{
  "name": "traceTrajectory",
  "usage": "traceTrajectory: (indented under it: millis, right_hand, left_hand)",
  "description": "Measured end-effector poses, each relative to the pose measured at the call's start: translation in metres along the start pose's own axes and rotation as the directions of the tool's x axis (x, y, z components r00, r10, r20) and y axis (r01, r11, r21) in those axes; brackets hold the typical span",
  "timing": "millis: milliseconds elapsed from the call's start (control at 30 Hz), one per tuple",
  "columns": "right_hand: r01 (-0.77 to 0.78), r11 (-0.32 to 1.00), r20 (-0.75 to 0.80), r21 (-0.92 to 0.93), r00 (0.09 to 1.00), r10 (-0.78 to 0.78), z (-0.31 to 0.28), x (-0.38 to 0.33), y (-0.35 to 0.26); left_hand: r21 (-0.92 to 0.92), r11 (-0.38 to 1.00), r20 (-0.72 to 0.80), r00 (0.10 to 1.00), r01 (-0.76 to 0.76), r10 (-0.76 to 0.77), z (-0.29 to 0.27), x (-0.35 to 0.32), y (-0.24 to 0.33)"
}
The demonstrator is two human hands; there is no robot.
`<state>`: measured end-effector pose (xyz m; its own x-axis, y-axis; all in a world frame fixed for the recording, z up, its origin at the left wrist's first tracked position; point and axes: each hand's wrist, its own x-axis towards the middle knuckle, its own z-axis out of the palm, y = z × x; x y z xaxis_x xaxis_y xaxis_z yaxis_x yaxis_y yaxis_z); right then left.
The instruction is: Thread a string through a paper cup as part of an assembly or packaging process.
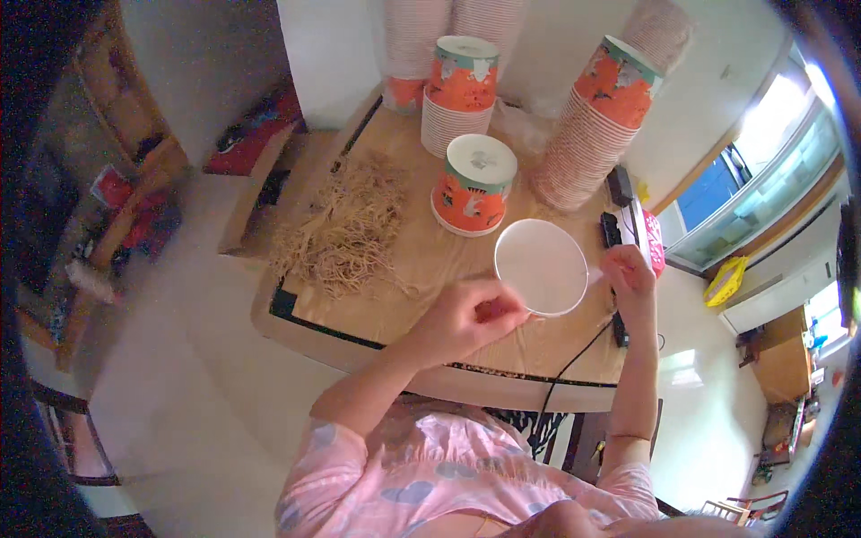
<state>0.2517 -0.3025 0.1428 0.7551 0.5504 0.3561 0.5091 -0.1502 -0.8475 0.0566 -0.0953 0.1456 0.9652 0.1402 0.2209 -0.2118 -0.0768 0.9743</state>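
A paper bucket [543,267] stands mouth up at the table's front right, its white inside showing. At its near left rim my left hand [475,318] is closed, fingers curled and the tips at the rim. My right hand [630,272] is at the other side, fingers pinched together just off the rim. A faint pale streak shows between those fingers and the rim; what they hold is too small to make out. Just behind stands an upside-down orange and green paper bucket [471,202]. To the left lies a loose pile of tan strings [345,229].
Behind are a shorter stack of nested paper buckets [457,125] and a tall leaning stack [583,148], with wrapped stacks [417,40] by the wall. A black cable [574,360] crosses the front edge. A pink-red round object [653,242] sits at the right.
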Motion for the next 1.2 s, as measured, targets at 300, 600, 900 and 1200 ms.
traceTrajectory:
  millis: [300, 600, 900, 1200]
  right_hand:
    - [-0.067, 0.997, 0.16, 0.042, 0.985, 0.06, 0.007, 0.004, -0.111]
    - [0.062, 0.978, 0.006, 0.201, 0.998, -0.064, -0.043, 0.027, -0.121]
    - [0.273, 0.914, -0.259, 0.299, 0.945, -0.197, -0.071, 0.028, -0.146]
    - [0.15, 0.984, -0.239, 0.099, 0.963, -0.123, -0.087, -0.001, -0.164]
  left_hand:
    - [0.326, 0.878, 0.069, 0.935, -0.351, 0.348, 0.009, 0.076, 0.046]
    - [0.79, 0.61, -0.108, 0.962, -0.07, 0.25, -0.02, 0.107, -0.061]
    - [0.603, 0.779, -0.178, 0.981, 0.172, -0.078, -0.016, 0.08, -0.087]
    - [0.521, 0.825, -0.395, 0.919, 0.22, 0.005, 0.015, 0.005, -0.09]
